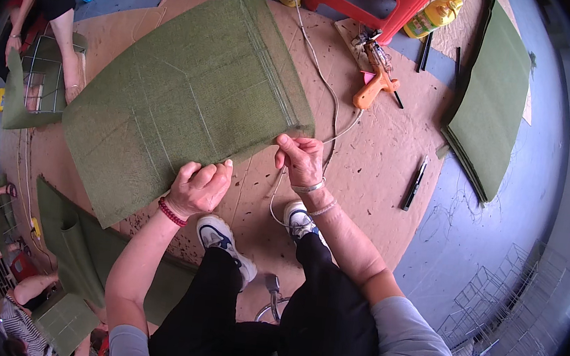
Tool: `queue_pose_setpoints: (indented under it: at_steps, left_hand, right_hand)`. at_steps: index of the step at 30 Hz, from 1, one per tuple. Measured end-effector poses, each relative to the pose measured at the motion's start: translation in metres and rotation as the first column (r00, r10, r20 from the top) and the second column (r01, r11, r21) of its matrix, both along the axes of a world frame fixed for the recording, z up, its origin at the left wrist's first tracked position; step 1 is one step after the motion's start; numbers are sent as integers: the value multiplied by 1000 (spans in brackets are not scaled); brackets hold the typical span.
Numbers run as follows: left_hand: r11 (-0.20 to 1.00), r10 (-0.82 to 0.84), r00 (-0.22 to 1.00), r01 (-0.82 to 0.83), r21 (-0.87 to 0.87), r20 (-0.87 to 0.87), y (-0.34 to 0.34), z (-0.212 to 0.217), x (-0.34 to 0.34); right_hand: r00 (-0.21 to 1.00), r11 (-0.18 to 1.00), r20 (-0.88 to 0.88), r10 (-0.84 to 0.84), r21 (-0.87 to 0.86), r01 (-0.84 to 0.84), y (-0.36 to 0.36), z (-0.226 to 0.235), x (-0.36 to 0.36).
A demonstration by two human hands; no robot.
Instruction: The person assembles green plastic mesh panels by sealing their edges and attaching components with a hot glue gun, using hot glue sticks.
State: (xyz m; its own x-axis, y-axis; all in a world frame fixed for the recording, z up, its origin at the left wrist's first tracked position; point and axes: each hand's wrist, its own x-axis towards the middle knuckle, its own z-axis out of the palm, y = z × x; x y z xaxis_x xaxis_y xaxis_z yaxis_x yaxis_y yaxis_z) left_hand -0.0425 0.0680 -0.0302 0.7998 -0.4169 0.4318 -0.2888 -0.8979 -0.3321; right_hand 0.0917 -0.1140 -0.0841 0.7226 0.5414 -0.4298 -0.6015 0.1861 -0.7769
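Observation:
A large green mesh fabric sheet (176, 90) lies spread in front of me, with the pale lines of a wire grid showing through it. My left hand (199, 186) is closed on its near edge, thumb and fingers pressed together. At the near right corner, my right hand (301, 160) pinches the same edge between thumb and bent fingers. Beyond the right hand, an orange glue gun (376, 87) rests on a stained board, its white cord running back toward me. A dark pen-like marker (415, 183) lies to the right on the cardboard.
Cardboard (370, 159) covers the floor. A red stool (380, 0) and a yellow bottle (434, 17) stand at the far side. Stacked green fabric (491, 95) lies right; wire grids (507, 312) lean at lower right. Another person's arm (29, 2) is at far left; more people work below.

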Motion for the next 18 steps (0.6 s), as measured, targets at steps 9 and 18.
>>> queue_pose_setpoints:
  at_steps: [9, 18]
  left_hand:
    - [986, 139, 990, -139, -91, -7, -14, -5, -6]
    - [976, 199, 980, -200, -90, -20, -21, -3, -13]
  right_hand:
    - [999, 999, 11, -33, -17, 33, 5, 4, -4]
    - [990, 990, -1, -140, 8, 140, 12, 0, -11]
